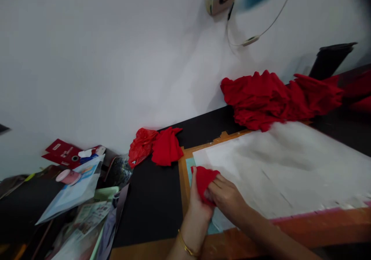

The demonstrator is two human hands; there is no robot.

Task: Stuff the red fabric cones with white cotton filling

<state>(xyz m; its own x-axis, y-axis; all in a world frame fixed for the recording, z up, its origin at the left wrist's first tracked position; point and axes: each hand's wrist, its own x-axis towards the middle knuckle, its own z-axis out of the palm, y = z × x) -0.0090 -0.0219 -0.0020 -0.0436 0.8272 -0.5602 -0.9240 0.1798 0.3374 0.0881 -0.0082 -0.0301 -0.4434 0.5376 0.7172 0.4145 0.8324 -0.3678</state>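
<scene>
A small piece of red cloth (204, 178) is held between my two hands above the left edge of a white sheet (278, 171). My left hand (199, 202), with a gold bangle at its wrist, supports the cloth from the left, thumb up along its side. On the right side, my right hand (224, 194) pinches the cloth with bent fingers. Parts of both hands' fingers are hidden by the cloth and by each other. Another red cloth piece (167, 147) lies beyond them on the black tabletop (147, 206).
A large heap of red cloth (266, 97) lies against the wall at the back right. Beside the smaller piece sits a red plastic bag (142, 146). At left are a green bin (107, 193) of papers and a pink spool (68, 177). A cable (275, 18) hangs above.
</scene>
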